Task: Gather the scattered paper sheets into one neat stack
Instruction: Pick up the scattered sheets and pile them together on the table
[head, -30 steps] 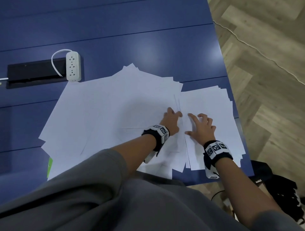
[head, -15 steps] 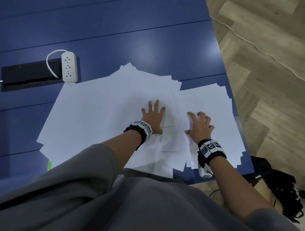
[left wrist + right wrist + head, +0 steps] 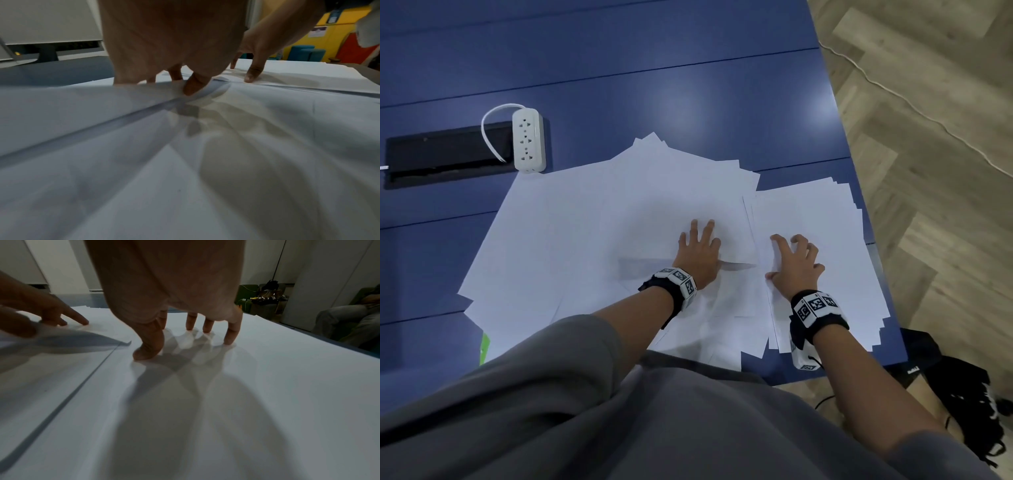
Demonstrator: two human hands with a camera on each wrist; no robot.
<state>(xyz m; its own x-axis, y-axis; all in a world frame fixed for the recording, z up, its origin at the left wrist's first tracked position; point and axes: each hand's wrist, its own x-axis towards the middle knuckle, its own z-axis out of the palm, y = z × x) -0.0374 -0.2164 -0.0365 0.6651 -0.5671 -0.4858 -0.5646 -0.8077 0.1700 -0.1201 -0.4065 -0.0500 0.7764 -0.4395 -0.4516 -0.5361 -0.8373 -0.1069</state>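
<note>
Several white paper sheets (image 3: 571,240) lie fanned across the blue table (image 3: 688,102). A rougher stack (image 3: 825,222) sits at the right, near the table's edge. My left hand (image 3: 698,253) lies on one sheet (image 3: 661,222) in the middle, fingers spread on top. Its thumb (image 3: 195,86) is tucked under that sheet's raised near edge, so it pinches the sheet. My right hand (image 3: 794,263) stands arched on the right stack, with its fingertips (image 3: 230,337) and thumb pressing down. It holds nothing.
A white power strip (image 3: 529,140) and a black recessed cable box (image 3: 445,154) lie at the far left. The table's right edge (image 3: 866,219) runs just past the stack. A black bag (image 3: 945,377) sits on the wooden floor. A green scrap (image 3: 484,346) peeks out at the near left.
My left hand has slid left from the seam between the piles onto a middle sheet, whose near edge now lifts over the thumb. The right hand has stayed on the right stack.
</note>
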